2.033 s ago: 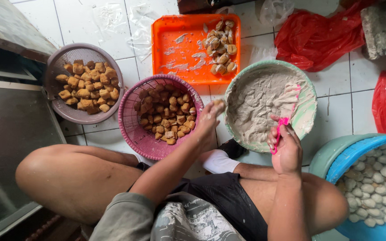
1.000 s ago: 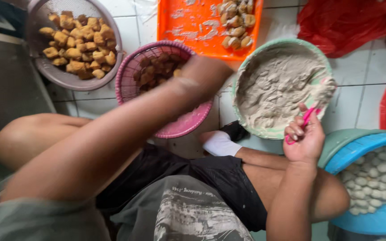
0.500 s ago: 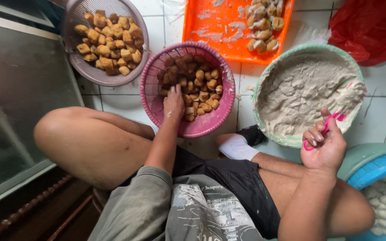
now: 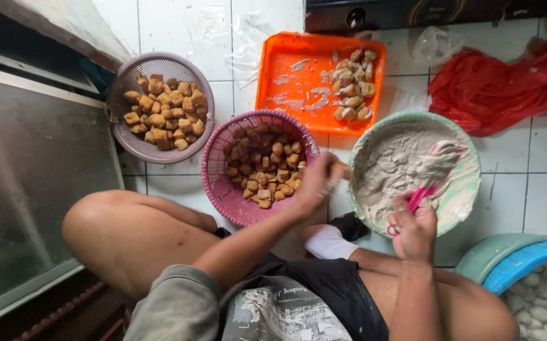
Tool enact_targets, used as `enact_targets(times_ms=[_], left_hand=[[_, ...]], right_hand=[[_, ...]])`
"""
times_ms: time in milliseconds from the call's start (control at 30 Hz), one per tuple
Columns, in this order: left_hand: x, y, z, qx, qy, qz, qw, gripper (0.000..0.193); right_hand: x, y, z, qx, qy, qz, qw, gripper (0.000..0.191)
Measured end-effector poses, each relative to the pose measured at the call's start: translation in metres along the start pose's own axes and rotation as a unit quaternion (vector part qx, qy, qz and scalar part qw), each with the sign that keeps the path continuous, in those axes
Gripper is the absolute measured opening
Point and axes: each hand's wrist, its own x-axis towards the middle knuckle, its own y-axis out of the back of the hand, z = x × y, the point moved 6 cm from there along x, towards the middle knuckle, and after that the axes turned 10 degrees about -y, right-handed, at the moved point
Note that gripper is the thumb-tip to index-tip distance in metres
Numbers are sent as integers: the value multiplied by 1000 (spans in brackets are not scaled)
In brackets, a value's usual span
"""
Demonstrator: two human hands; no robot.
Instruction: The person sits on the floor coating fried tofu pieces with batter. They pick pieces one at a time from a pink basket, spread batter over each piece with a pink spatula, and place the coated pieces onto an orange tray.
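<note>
A green bowl [image 4: 469, 189] of grey paste is set on the tiled floor [image 4: 178, 25], beside a pink basket [image 4: 219, 183]. A tofu puff [image 4: 343, 170] is pinched in the left hand [image 4: 316, 183] between them; a pink spatula [image 4: 422, 196] is gripped in the right hand [image 4: 415, 230]. Paste could be dripped if overloaded.

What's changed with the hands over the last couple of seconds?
The left hand lifted out of the pink basket with a fried tofu piece, moving toward the paste bowl. The right hand has kept hold of the pink spatula in the paste; baskets and orange tray stayed put.

home kitchen floor: white tiles [image 4: 178, 25], stove [image 4: 412, 12], food baskets [image 4: 219, 183].
</note>
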Motion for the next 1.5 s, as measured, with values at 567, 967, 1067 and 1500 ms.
enact_targets(times_ms=[567,967,1067,1500], left_hand=[[-29,-63,55,-265,68,-243,931,30],[-9,-52,31,-354,129,-10,926,30],[-6,-45,43,-304,75,23,949,30],[-5,-35,105,-591,105,-176,780,73]], right_hand=[[-11,6,1,-76,62,63,993,10],[-24,-11,-4,-214,40,25,976,33],[-26,-16,8,-178,-19,-2,984,43],[-36,-13,-59,-515,277,150,798,28]])
